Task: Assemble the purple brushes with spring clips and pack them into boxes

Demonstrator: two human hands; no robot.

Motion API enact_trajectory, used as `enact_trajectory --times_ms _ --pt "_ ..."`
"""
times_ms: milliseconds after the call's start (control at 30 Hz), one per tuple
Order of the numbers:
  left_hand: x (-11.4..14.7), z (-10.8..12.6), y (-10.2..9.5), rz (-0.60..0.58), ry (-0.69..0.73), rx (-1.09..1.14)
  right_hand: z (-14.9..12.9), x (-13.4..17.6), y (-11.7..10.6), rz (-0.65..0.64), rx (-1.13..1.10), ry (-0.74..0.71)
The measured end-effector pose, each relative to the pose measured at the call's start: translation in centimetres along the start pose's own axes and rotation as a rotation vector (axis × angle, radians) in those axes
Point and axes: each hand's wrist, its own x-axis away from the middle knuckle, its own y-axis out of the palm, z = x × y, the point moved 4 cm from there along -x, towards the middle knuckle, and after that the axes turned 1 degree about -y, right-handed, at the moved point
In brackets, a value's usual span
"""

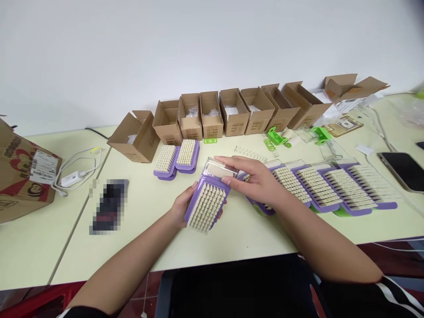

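My left hand (185,203) is closed around the edges of a purple brush (207,205) with rows of cream bristles facing up. At the brush's far end is a clear plastic compartment (218,168). My right hand (250,176) grips this clear part between thumb and fingers. Two similar bristled pieces (187,154) stand on the table beyond my left hand. Under and beside my right forearm lies a row of several more purple brushes (318,187), some with green parts beneath.
Several open cardboard boxes (212,126) line the wall. Green plastic parts (277,136), a metal spring (251,154) and clear pieces lie before them. A phone (402,171) is at the right; a white cable (77,176) and a large carton (23,176) are at the left.
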Motion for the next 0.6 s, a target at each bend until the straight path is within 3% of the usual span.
enact_trajectory --times_ms 267,600 --pt "0.1 0.3 0.3 -0.005 0.006 0.028 0.1 0.0 0.3 -0.012 0.003 0.011" --pt "0.2 0.7 0.8 0.097 0.057 -0.035 -0.7 0.2 1.0 -0.043 0.111 -0.071"
